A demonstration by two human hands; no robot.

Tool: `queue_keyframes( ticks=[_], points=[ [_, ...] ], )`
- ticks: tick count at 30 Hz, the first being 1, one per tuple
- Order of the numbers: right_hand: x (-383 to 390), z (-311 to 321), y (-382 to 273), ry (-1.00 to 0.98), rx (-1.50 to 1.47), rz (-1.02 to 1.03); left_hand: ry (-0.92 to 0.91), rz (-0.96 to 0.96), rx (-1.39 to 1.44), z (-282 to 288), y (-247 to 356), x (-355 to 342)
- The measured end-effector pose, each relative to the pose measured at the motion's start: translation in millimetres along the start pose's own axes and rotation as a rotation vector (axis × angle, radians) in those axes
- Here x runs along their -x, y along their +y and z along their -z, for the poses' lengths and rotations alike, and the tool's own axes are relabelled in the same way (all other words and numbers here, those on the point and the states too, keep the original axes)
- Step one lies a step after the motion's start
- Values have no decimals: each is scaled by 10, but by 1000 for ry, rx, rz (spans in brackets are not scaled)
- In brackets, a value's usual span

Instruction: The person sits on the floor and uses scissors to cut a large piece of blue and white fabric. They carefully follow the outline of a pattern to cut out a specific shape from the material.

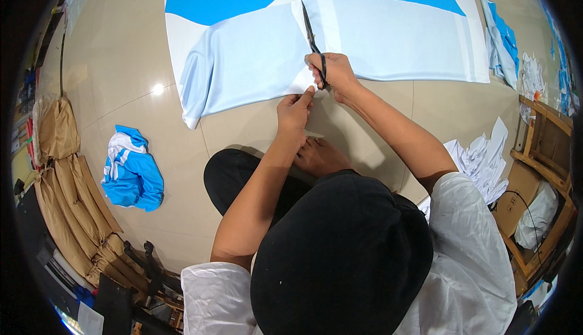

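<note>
A large sheet of fabric (407, 43), pale blue and white with bright blue panels, lies on the tiled floor at the top of the view. My right hand (334, 77) grips dark scissors (308, 25), their long blades pointing up across the fabric. Just below and left of it, my left hand (293, 113) pinches the fabric's near edge between thumb and fingers. The cloth is folded and rumpled at its left end. My bare foot (322, 153) rests beneath my arms.
A crumpled blue-and-white cloth (132, 168) lies left, beyond it several brown paper bundles (70, 207). At right are white scraps (480, 159), another blue-and-white piece (498, 40), wooden frames (540, 122) and a cardboard box (513, 204). Tiled floor (127, 68) surrounds me.
</note>
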State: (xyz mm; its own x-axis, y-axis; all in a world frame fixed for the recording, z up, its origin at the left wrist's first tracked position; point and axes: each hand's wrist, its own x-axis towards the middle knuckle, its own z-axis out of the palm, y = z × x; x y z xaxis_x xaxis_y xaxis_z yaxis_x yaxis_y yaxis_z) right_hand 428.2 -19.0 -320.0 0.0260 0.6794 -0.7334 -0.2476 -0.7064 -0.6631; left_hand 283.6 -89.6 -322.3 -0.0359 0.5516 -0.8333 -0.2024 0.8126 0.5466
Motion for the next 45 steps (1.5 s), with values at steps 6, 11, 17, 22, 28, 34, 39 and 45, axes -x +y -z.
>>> queue_keyframes(
  ticks=[6, 11, 17, 22, 28, 34, 39, 45],
  points=[
    [-30, 13, -6, -4, 27, 9, 5, 0, 6, -9, -5, 0],
    [-75, 11, -78, -27, 4, 2, 7, 6, 1, -11, -7, -5],
    [-121, 6, -92, -26, 9, 3, -20, 8, -16, 14, -24, -31],
    [-131, 17, -115, -32, 31, 6, 7, -8, -11, -18, 1, 7],
    [63, 95, -169, -87, -88, -20, -15, 5, 135, 73, 215, -96],
    [708, 738, -9, 95, 438, 177, -37, -341, 642, 585, 1097, -612],
    [856, 1314, 228, 620, 835, 418, 295, -935, -271, 138, 937, -668],
    [359, 2210, 124, 1002, 1039, 947, -143, -1334, -1203, -571, 333, -482]
  ],
)
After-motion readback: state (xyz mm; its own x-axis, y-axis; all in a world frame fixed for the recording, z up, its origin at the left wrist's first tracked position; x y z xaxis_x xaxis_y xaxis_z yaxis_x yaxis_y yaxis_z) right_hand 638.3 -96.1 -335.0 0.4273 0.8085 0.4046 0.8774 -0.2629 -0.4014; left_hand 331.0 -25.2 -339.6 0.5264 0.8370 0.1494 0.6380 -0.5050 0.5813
